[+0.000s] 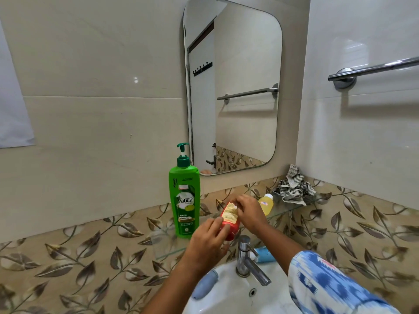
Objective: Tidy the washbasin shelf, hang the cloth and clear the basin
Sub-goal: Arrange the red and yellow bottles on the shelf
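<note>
A red bottle (231,219) with a yellow label stands tilted on the glass shelf (167,243). My left hand (207,242) grips its lower half and my right hand (248,211) closes over its top. A tall green pump shampoo bottle (184,200) stands upright to the left of it. Behind my right hand sits a small yellow bottle (266,203). A crumpled striped cloth (293,189) lies at the shelf's right end. On the white basin (226,295) rim lie a grey-blue object (205,285) and a blue tube (264,254).
A chrome tap (247,259) rises at the back of the basin under my hands. A chrome towel rail (374,69) is fixed on the right wall, with nothing on it. A mirror (233,87) hangs above the shelf.
</note>
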Motion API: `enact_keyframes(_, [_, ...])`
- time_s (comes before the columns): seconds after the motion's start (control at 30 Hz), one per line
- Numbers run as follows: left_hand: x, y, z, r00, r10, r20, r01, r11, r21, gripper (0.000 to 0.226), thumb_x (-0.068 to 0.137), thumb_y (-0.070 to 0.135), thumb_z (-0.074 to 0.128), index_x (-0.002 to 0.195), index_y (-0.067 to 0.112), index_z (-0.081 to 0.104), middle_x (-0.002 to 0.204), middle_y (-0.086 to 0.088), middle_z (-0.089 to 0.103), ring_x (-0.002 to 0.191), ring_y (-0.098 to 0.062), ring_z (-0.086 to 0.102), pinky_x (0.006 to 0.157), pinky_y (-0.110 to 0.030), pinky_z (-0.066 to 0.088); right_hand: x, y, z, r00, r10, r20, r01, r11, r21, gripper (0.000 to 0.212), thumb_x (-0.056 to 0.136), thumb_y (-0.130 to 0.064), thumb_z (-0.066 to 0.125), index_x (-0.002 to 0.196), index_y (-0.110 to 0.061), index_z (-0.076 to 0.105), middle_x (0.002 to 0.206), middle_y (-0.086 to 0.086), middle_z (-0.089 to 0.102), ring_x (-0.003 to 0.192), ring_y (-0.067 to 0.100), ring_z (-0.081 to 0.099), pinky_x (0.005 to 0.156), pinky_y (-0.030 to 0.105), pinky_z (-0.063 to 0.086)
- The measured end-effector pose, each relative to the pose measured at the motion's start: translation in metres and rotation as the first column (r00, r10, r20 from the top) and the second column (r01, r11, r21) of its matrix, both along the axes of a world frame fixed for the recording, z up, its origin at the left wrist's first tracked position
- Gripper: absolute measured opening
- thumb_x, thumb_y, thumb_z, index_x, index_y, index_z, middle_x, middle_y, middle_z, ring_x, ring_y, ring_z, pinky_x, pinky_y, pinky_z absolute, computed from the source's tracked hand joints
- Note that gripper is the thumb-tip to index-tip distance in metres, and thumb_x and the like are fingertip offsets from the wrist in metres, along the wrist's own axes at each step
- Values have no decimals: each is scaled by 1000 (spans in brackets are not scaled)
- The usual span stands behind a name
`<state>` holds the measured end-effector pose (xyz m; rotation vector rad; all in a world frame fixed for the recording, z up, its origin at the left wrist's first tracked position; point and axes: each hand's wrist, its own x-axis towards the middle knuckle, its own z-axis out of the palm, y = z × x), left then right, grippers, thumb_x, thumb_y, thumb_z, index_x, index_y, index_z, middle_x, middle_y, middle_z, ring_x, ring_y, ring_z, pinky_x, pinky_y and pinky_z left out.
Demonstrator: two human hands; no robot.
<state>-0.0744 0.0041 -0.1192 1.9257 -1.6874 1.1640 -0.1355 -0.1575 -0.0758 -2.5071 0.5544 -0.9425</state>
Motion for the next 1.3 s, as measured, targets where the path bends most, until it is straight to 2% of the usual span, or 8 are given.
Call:
enact_keyframes(0.2, [-1,-21,10,994,106,28,-110,977,181,63,43,31,88,100,14,66,95,-6,71,76,-17,66,56,-23,56,-11,-10,-10,993,5,-117,-13,997,-70,35,83,2,52,115,-10,61,120,10,62,106,24,59,89,32,47])
enact_keyframes(0.33, [-3,-25,12,991,125,-37,-112,962,249,58,55,24,85,107,11,61,100,-9,68,82,-20,65,59,-27,56,-14,-10,-14,978,3,-208,-26,994,-108,45,83,3,50,126,-12,54,134,8,55,115,25,56,97,36,48])
enact_keyframes(0.57, [-7,-20,20,1000,20,-1,-19,983,181,42,54,30,85,90,15,69,81,-2,71,64,-13,65,46,-21,53,-15,-11,-21,966,42,-254,-72,991,-112,54,82,0,56,133,-15,44,141,7,46,122,24,50,100,35,45])
enact_keyframes(0.83, [-9,-16,59,988,-152,39,152,988,9,35,64,23,82,93,10,69,83,-7,73,62,-19,67,48,-25,55,-11,-16,-21,989,149,1,-149,988,45,39,81,-7,64,119,-10,56,119,10,61,108,24,57,94,38,48])
enact_keyframes(0.97, [-6,-21,88,981,-178,-81,174,984,-45,33,69,17,80,96,4,67,90,-14,73,70,-25,69,51,-32,59,-11,-16,-17,967,195,165,-235,932,276,38,77,-14,73,112,-24,60,100,-7,67,93,11,62,78,18,48])
enact_keyframes(1.1, [-2,-29,113,982,-117,-149,111,993,-46,30,76,13,74,102,2,64,99,-18,67,80,-31,66,59,-39,60,-6,-15,-16,957,191,220,-263,890,372,34,80,-15,70,112,-22,58,102,4,69,95,18,64,83,30,53])
enact_keyframes(1.23, [7,-42,130,996,-9,-90,7,1000,-23,28,83,24,65,103,4,62,105,-13,61,90,-25,59,67,-33,57,-3,-15,-12,952,182,245,-272,870,412,32,81,-19,70,110,-21,58,99,1,68,93,18,63,75,18,48])
enact_keyframes(1.3, [11,-47,134,996,25,-85,-27,999,-19,27,86,27,61,104,7,61,107,-9,61,95,-22,56,69,-29,53,0,-17,-12,954,176,244,-270,856,441,31,82,-18,69,111,-16,58,103,7,68,96,22,62,77,22,50])
